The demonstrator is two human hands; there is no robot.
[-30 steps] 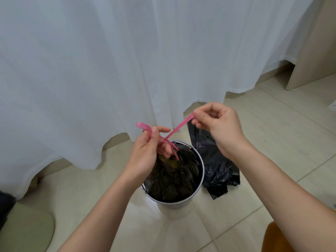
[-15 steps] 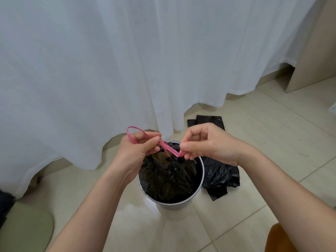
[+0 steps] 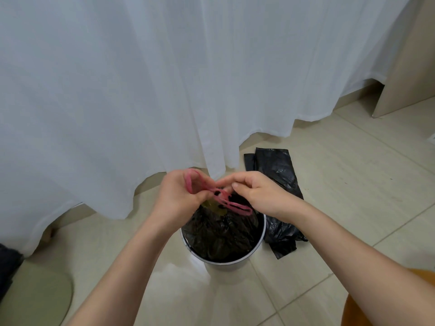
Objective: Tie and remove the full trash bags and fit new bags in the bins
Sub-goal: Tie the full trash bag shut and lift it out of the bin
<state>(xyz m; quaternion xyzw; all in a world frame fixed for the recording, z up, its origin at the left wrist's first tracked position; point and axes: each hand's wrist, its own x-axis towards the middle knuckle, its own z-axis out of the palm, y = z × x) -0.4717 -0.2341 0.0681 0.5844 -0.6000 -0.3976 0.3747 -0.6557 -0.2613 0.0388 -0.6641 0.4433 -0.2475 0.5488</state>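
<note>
The right hand [image 3: 261,196] has closed in on the left hand [image 3: 179,196] above the round grey bin [image 3: 235,263]. Both hands' fingers pinch the pink plastic drawstring [image 3: 226,203] of the full black trash bag [image 3: 223,234]; a spare black bag [image 3: 277,175] lies beside it.

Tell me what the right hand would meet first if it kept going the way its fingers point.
The right hand points left, so it would most likely meet the left hand first, at the pink drawstring; depth is unclear.
</note>
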